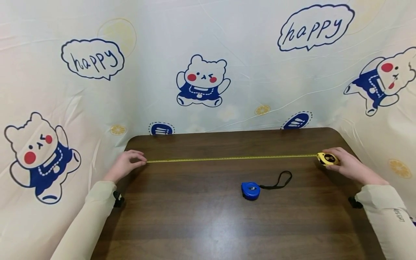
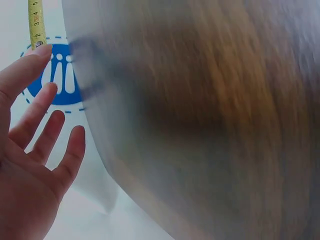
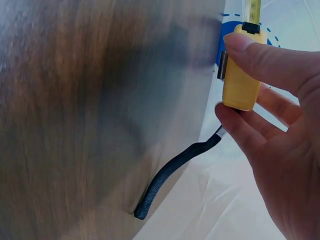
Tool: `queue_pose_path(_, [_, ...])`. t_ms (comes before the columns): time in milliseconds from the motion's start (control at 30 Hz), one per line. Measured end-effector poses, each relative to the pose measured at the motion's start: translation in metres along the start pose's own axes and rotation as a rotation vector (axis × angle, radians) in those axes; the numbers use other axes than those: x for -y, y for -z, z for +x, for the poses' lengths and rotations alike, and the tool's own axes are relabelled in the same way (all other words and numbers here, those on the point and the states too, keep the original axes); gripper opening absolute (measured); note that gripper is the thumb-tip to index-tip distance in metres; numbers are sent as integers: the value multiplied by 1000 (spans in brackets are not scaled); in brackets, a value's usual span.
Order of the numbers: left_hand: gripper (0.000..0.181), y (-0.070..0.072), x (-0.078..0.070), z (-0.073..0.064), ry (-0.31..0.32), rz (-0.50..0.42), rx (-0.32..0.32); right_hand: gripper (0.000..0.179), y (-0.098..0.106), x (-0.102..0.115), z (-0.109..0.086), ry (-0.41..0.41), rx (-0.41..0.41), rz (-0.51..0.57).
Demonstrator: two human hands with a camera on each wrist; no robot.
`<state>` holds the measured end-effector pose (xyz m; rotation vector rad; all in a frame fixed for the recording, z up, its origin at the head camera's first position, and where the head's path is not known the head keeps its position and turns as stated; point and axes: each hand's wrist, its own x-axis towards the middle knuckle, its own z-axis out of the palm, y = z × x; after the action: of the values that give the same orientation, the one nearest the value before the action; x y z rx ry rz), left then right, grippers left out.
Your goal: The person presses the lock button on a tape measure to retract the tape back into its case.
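My right hand (image 1: 346, 164) grips a yellow tape measure (image 1: 327, 159) near the table's right edge, thumb on one side and fingers on the other. Its black wrist strap (image 3: 172, 167) dangles in the right wrist view. From the case a yellow blade (image 1: 227, 158) runs straight across to the left side. There my left hand (image 1: 126, 164) pinches the blade's end between thumb and index finger. In the left wrist view the low numbers of the blade (image 2: 35, 20) show at the fingertips, and the other fingers (image 2: 70, 155) are spread loosely.
A blue tape measure (image 1: 251, 190) with a black strap loop (image 1: 284, 177) lies on the brown wooden table (image 1: 182, 209), nearer to me than the stretched blade. Behind and beside the table hangs a pale curtain (image 1: 247, 72) with printed bears.
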<state>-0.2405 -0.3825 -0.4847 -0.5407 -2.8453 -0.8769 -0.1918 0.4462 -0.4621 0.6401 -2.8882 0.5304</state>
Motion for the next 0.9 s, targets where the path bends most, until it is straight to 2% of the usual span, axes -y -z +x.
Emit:
queue_pose_path(167, [6,0,-14,4,18,-20,47,55,0,5,3,-19,30,11])
queue_pose_path(300, [5,-3,-20,7,36,-9,59,55,-1,12,5,-26,42,20])
queue_pose_path(900, [7,-16,-43,9,58,-56,98,57,-8,39,24,69,30,32])
